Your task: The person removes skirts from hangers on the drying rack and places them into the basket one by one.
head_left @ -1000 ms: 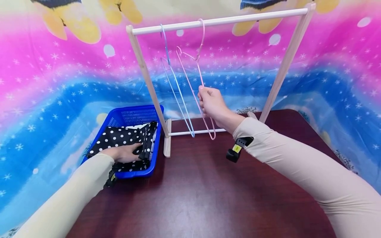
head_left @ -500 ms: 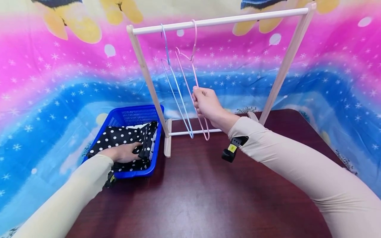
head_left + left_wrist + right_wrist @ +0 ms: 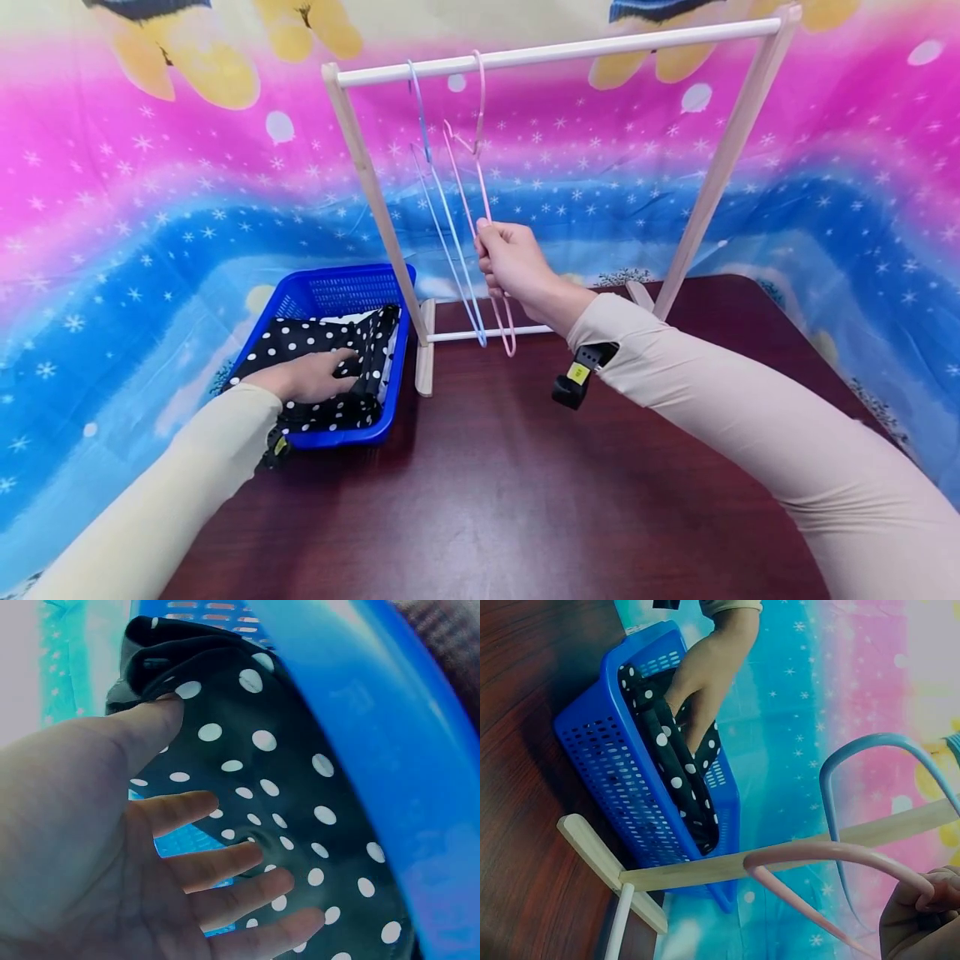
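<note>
My right hand (image 3: 517, 265) grips one side of a pink clothes hanger (image 3: 483, 187), whose hook hangs over the rack's white top bar (image 3: 600, 52). Just left of it on the same bar hangs a blue clothes hanger (image 3: 448, 218). In the blue plastic basket (image 3: 337, 437) lies black cloth with white polka dots (image 3: 300, 333). Over this cloth my left hand (image 3: 313, 379) has its fingers spread. The left wrist view shows the thumb (image 3: 154, 724) at the cloth's folded edge and the other fingers (image 3: 217, 866) extended, holding nothing.
The wooden rack stands on the dark red table (image 3: 487, 500); its left post (image 3: 375, 192) rises close beside the basket. A right post (image 3: 723, 167) bears the bar's other end. Behind hangs a printed backdrop (image 3: 585, 158).
My right hand has slid the pink hanger left along the bar, closer to the blue one. The left hand has stayed over the cloth, with only a slight shift of its fingers.
</note>
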`<state>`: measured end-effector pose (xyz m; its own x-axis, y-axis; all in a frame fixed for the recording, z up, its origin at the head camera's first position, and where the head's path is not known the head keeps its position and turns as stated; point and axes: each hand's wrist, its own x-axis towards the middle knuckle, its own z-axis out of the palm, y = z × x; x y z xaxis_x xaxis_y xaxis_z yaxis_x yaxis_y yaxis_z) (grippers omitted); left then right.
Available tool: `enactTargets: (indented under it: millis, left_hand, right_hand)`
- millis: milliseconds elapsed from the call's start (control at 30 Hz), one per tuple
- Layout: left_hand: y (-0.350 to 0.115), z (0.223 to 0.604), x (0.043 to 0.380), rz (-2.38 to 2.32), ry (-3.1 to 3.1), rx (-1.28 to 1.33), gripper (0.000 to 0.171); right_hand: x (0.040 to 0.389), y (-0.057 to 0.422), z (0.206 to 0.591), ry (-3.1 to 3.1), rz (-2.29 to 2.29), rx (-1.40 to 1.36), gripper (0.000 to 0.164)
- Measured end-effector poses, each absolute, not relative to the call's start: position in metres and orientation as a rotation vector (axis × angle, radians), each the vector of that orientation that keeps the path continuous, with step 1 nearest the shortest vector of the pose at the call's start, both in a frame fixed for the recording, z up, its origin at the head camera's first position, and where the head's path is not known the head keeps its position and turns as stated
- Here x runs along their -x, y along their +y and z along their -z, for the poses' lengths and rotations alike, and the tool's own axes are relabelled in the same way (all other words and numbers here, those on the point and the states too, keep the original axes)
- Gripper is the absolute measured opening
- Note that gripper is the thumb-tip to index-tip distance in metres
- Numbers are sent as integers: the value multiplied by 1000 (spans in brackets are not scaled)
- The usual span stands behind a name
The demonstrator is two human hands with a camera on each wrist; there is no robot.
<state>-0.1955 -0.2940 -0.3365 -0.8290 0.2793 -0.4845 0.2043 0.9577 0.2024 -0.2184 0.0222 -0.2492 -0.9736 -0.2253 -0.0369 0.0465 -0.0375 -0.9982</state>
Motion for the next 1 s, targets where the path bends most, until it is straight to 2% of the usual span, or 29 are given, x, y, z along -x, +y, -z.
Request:
enactTargets:
  millis: [1000]
  left_hand:
    - [-287,321,192,-225,2635,-364,69]
  right_hand:
    - [216,8,243,2076,2037,256,45]
